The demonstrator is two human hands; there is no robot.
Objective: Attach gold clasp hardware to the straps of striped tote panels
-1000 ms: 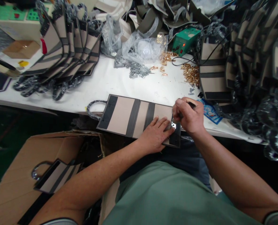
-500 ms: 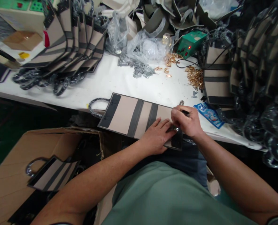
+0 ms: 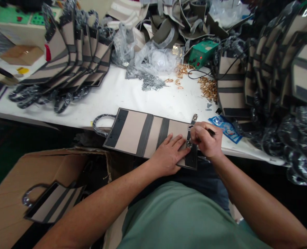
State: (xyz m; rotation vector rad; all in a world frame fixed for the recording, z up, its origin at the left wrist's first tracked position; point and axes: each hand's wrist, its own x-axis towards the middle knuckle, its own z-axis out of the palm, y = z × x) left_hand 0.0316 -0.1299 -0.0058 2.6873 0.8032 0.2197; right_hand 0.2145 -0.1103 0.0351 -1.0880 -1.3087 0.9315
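A flat beige bag with dark stripes [image 3: 139,133] lies across the front edge of the white table [image 3: 122,93], its wrapped handle [image 3: 99,122] pointing left. My left hand [image 3: 169,155] rests flat on the bag's right part, fingers stretched out. My right hand [image 3: 206,140] is closed around a thin dark tool [image 3: 211,131], its tip at a small metal fitting [image 3: 188,142] on the bag's dark right band.
A row of finished bags [image 3: 73,55] stands at the back left, more bags [image 3: 267,69] at the right. Gold fittings [image 3: 207,88], grey metal parts [image 3: 150,83], plastic bags and a green device [image 3: 201,53] lie behind. A cardboard box [image 3: 10,193] holding another bag [image 3: 52,202] sits lower left.
My right hand has shifted a little along the bag's right band with the tool. My left hand stays flat on the bag. The view has swayed slightly.
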